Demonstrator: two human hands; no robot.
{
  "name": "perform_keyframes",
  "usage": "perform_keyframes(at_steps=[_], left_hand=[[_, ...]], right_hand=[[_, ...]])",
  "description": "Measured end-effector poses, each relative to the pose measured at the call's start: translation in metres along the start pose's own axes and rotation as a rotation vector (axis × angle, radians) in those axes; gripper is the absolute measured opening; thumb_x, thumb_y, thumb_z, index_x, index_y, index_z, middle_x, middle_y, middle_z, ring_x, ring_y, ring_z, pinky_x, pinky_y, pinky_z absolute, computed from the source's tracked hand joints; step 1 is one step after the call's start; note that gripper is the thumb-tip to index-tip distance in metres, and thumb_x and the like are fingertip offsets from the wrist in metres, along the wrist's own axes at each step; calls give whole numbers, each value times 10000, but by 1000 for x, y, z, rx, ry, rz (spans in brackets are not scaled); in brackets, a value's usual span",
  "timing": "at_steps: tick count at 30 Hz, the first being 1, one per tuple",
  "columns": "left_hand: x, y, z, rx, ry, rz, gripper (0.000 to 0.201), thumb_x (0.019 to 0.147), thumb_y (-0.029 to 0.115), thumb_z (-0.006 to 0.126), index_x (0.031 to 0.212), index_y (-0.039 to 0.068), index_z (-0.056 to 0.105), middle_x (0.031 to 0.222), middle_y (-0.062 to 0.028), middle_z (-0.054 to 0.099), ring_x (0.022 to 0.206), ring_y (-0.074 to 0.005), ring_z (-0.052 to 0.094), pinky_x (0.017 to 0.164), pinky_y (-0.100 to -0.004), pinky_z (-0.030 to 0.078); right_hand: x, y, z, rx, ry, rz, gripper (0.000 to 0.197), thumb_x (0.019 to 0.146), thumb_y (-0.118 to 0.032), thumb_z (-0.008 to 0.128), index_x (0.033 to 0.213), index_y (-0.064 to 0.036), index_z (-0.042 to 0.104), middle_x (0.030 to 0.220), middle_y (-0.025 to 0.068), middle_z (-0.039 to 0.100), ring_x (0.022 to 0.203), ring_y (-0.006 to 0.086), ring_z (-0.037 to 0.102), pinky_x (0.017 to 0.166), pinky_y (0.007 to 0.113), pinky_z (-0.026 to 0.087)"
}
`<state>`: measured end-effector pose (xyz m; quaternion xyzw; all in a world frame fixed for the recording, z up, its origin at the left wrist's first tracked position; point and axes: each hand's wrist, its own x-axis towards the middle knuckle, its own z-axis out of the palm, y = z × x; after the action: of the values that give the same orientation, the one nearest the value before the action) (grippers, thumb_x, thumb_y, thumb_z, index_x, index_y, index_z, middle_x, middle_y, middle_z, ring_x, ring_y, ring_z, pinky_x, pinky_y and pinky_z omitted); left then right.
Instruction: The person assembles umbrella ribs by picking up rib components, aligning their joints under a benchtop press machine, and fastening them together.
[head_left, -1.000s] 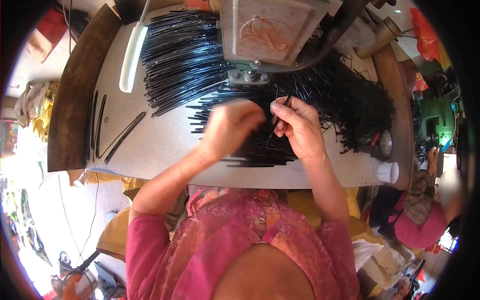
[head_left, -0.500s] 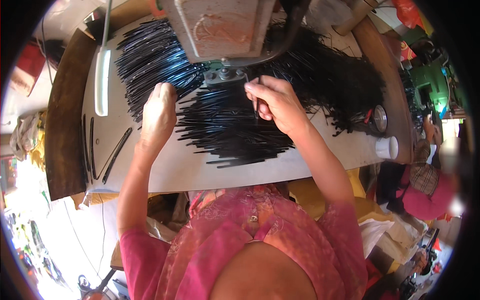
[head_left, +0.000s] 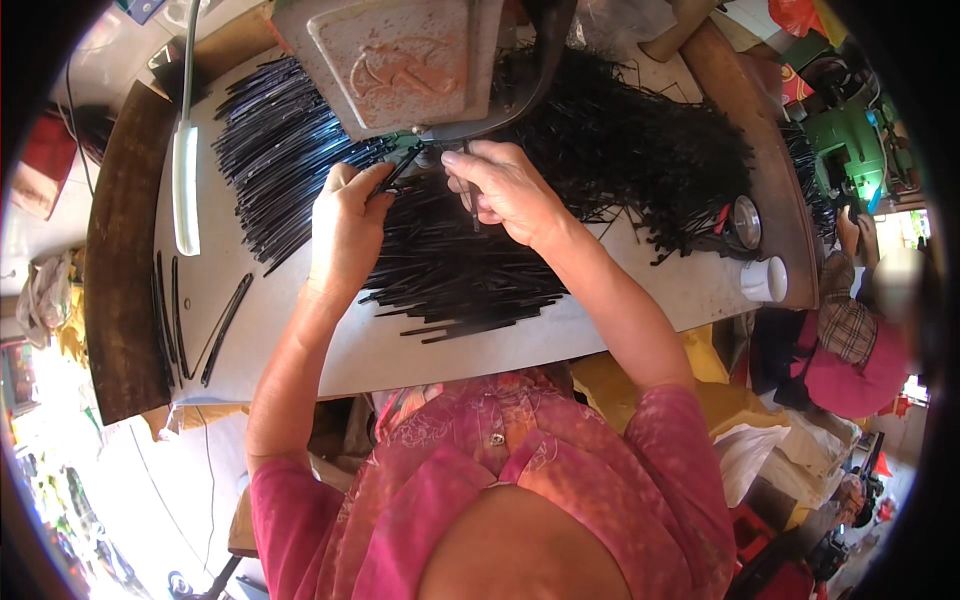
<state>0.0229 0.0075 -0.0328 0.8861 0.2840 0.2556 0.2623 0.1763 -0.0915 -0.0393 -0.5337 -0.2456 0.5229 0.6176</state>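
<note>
My left hand is closed in a pinch on a thin black rod, whose far end reaches to the base of the grey metal machine. Close by on its right, my right hand pinches a slim dark metal stick, which points down past the fingers; its kind I cannot make out. Below both hands lies a middle heap of black rods. More black rods are laid side by side to the left, and a tangled dark pile spreads to the right. The machine hides the working point in part.
A lit tube lamp hangs at the left above the pale tabletop. Several loose rods lie near the wooden rim. At the right stand a white cup and a round tin. Another person sits beyond.
My left hand has moved up and right to the machine's base, and a black rod now shows in it. My right hand has shifted left, still with the stick. The whole view has shifted slightly.
</note>
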Motion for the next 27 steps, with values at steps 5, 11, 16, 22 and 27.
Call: perform_keyframes(at_steps=[5, 11, 16, 22, 27], left_hand=[[-1, 0, 1, -6, -5, -34, 285, 692, 16, 623, 976, 39, 621, 727, -115, 467, 669, -253, 489, 620, -327, 404], [-1, -1, 0, -1, 1, -28, 286, 688, 16, 627, 973, 45, 626, 729, -115, 471, 660, -251, 491, 621, -326, 406], [-1, -3, 0, -21, 3, -30, 288, 684, 16, 631, 970, 46, 629, 728, -117, 479, 663, -250, 496, 620, -324, 407], [2, -5, -1, -16, -14, -52, 282, 683, 18, 634, 965, 44, 631, 715, -117, 482, 661, -246, 500, 615, -320, 408], [-1, -7, -2, -31, -12, -70, 284, 682, 19, 635, 965, 42, 631, 716, -118, 485, 656, -241, 502, 612, -317, 408]], right_hand=[[1, 1, 1, -9, 11, 13, 206, 836, -177, 539, 735, -8, 476, 663, 41, 477, 435, 4, 321, 343, 158, 221], [4, 3, 4, -14, 12, 10, 204, 837, -176, 540, 746, -5, 478, 659, 41, 481, 421, -1, 314, 338, 157, 218], [3, 2, 6, -4, 9, 5, 201, 838, -173, 541, 745, -6, 480, 659, 35, 484, 421, -3, 316, 335, 156, 219], [4, 2, 7, -24, 35, 7, 201, 836, -176, 544, 755, 0, 490, 647, 24, 477, 412, -4, 310, 332, 159, 219], [2, 0, 8, -27, 42, 4, 203, 838, -173, 541, 749, 2, 492, 638, 24, 479, 406, -5, 313, 330, 161, 221]])
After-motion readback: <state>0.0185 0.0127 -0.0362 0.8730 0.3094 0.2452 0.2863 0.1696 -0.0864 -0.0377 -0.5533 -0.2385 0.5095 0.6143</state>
